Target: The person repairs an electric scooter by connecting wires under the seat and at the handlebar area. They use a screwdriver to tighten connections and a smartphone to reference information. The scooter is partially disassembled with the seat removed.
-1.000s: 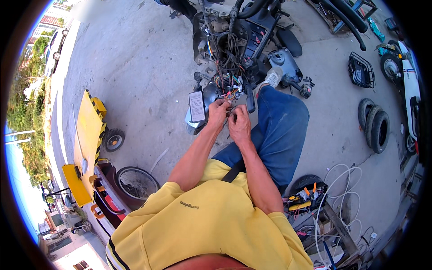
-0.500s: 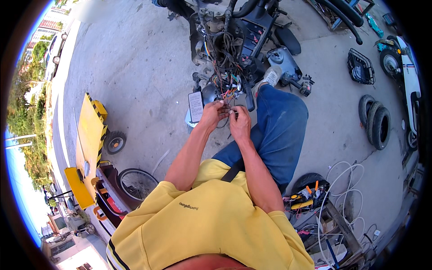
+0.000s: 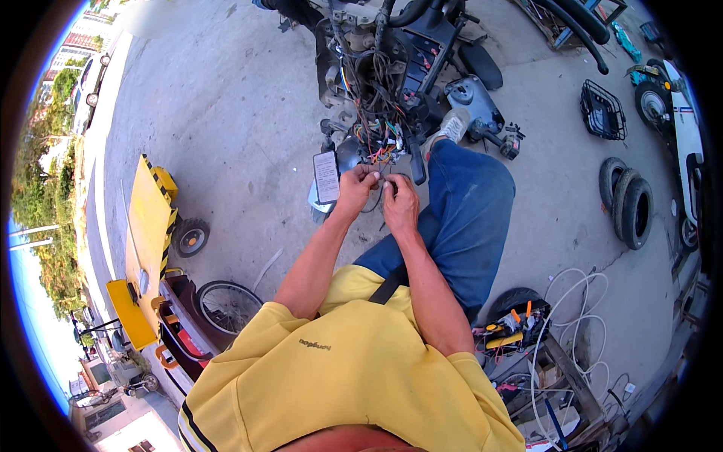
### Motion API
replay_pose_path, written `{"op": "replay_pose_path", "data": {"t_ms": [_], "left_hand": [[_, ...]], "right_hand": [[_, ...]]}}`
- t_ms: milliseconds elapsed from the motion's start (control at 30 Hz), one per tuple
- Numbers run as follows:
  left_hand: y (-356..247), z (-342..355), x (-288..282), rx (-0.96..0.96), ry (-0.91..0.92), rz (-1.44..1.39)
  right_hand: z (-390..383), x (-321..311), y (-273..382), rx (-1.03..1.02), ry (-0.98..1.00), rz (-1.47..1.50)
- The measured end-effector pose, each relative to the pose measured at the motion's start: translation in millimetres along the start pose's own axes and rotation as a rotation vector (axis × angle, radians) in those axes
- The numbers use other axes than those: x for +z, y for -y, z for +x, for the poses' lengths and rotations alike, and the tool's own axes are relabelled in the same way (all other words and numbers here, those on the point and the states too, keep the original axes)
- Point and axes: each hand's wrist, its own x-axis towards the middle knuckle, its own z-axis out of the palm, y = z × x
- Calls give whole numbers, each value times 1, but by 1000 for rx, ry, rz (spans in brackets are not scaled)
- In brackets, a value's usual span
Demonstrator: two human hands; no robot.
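Handling wires (image 3: 382, 157) above outdoor concrete (image 3: 226, 143)

The grey concrete ground (image 3: 226, 113) bears a black basket (image 3: 603, 113), tyres (image 3: 629, 218) and what looks like a grey panel (image 3: 476, 102).

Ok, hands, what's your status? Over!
Left hand and right hand close together, both curled; grip too small to tell. Coloured wires bunched just beyond. Phone-like device left of left hand, seemingly not blocking.
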Motion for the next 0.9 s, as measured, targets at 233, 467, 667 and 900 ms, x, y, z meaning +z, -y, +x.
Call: {"op": "replay_pose_path", "data": {"t_ms": [233, 467, 667, 900], "left_hand": [[14, -6, -3, 789, -319, 827], [-13, -15, -10, -261, 166, -348], [-8, -6, -9, -354, 190, -448], [-8, 0, -9, -386, 189, -547]], "right_hand": [[1, 1, -3, 1, -10, 28], [1, -2, 1, 0, 28, 2], [-2, -2, 7, -34, 19, -63], [-4, -1, 4, -101, 3, -85]]}}
